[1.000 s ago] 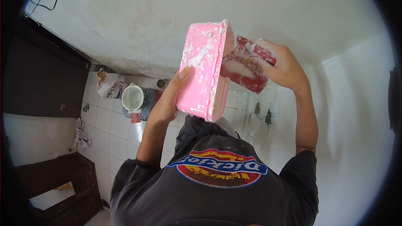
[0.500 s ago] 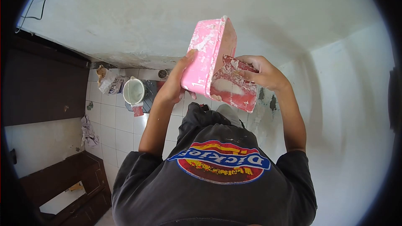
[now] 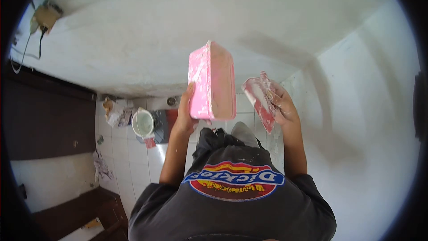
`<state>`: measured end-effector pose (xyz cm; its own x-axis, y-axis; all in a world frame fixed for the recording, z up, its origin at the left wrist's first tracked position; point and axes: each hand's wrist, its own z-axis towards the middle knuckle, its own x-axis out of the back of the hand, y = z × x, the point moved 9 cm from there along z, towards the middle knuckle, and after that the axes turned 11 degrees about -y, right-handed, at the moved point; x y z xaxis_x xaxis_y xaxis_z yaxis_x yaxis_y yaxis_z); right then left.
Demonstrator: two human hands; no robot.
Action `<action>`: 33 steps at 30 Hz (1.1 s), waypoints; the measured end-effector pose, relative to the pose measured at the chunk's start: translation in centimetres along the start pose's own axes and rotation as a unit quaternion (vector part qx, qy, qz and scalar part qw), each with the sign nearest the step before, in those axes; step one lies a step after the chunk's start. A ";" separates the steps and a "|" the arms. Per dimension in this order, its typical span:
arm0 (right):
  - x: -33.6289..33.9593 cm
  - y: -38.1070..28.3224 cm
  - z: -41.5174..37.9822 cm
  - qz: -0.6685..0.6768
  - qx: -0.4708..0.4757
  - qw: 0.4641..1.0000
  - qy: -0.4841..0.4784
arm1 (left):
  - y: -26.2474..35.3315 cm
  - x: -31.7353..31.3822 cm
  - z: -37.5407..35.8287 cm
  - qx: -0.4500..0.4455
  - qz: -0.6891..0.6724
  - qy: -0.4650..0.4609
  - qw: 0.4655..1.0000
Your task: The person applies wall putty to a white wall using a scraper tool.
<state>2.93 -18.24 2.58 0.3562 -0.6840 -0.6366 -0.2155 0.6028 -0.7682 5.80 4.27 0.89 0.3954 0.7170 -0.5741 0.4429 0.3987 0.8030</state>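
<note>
While both hands are staying raised before the wall, the scene is reading like this:
Left hand [image 3: 186, 115]: gripping the pink tub [image 3: 212, 82] from below, fingers wrapping its underside, thumb lying up along its plaster-smeared side.
Tub: standing tilted on edge, its open mouth facing right toward the trowel [image 3: 261, 99]; sitting just left of it, the 2 not touching.
Right hand [image 3: 283, 107]: closing around the red trowel, fingers curling on its far edge.
Trowel: tilting, white plaster coating its face, hanging between the tub and the white wall [image 3: 347, 85].
Shirt [image 3: 232, 196]: dark, a red, yellow and blue logo showing on the chest.
Floor [image 3: 129, 151]: white tiles lying far below, carrying a white bucket [image 3: 142, 122] and crumpled bags [image 3: 117, 110] near the wall's foot.
Door [image 3: 44, 120]: dark wood, standing at the left.
</note>
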 end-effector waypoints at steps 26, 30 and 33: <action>13.7 -5.9 -8.9 -0.436 0.399 0.610 0.528 | -13.1 14.2 2.6 -0.068 -0.042 -0.032 0.996; 16.3 -7.0 -5.2 -0.475 0.384 0.560 0.560 | -14.1 13.7 3.6 -0.064 -0.043 -0.015 0.997; 13.5 -7.8 -1.2 -0.554 0.398 0.449 0.577 | -13.4 15.0 3.4 -0.086 -0.041 0.103 0.990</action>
<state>8.26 -32.64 -0.13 -0.9635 -0.2268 0.1424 0.0708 -0.7284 -0.6815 8.56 7.74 -19.00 0.1841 0.7725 -0.6078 0.3156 0.5391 0.7809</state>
